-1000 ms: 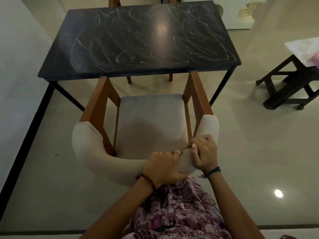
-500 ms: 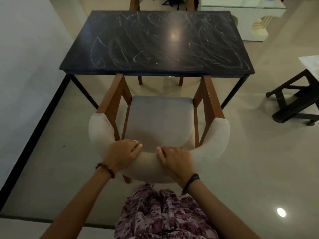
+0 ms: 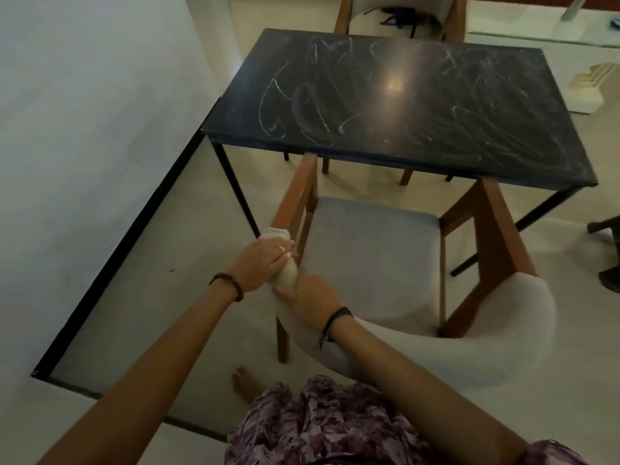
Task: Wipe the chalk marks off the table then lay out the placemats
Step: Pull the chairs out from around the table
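A dark rectangular table (image 3: pixel 503 152) stands ahead, its top covered in white chalk scribbles (image 3: pixel 302 109). In front of it is a wooden chair (image 3: pixel 486 223) with a grey seat and a curved beige padded backrest (image 3: pixel 469 347). My left hand (image 3: pixel 265 260) grips the left end of that backrest. Just below it, my right hand (image 3: pixel 308 297) grips the same padded rail. No placemats or wiping cloth are in view.
A white wall (image 3: pixel 84 129) with a black floor strip runs along the left. A second chair (image 3: pixel 399 11) stands behind the table. A dark wooden stool (image 3: pixel 607 250) sits at the right edge. My bare foot (image 3: pixel 245 384) is on the tiled floor.
Both hands slid from the middle of the backrest to its left end. The view swung, and the chair now sits turned at an angle to me.
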